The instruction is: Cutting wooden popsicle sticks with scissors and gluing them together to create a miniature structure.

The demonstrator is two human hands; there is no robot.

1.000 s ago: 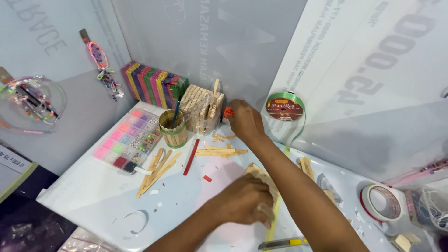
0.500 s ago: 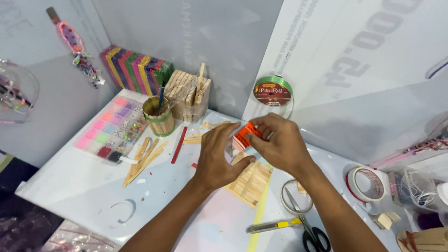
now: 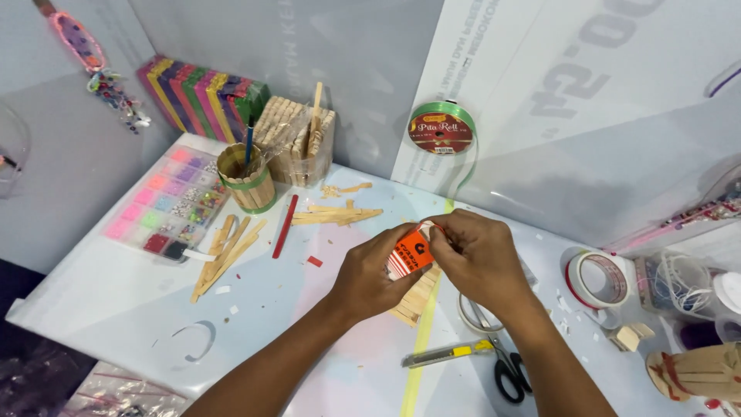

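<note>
Both hands meet over the middle of the white table. My left hand (image 3: 369,278) grips a small orange and white glue tube (image 3: 410,251) by its body. My right hand (image 3: 480,259) pinches the tube's upper end. Under the hands lies a flat panel of joined wooden sticks (image 3: 417,297), partly hidden by them. A yellow strip (image 3: 417,347) runs along the table beneath it.
Loose wooden sticks (image 3: 228,251) and a red stick (image 3: 285,225) lie to the left, near a bead organiser (image 3: 166,205), a stick cup with a brush (image 3: 247,179) and a stick box (image 3: 297,139). Scissors (image 3: 505,367), a utility knife (image 3: 448,355), tape (image 3: 598,278) and a green ribbon roll (image 3: 440,131) lie to the right.
My right hand came back from the far side of the table holding the orange tube. Both hands now hold it together over the stick panel, and the view has shifted.
</note>
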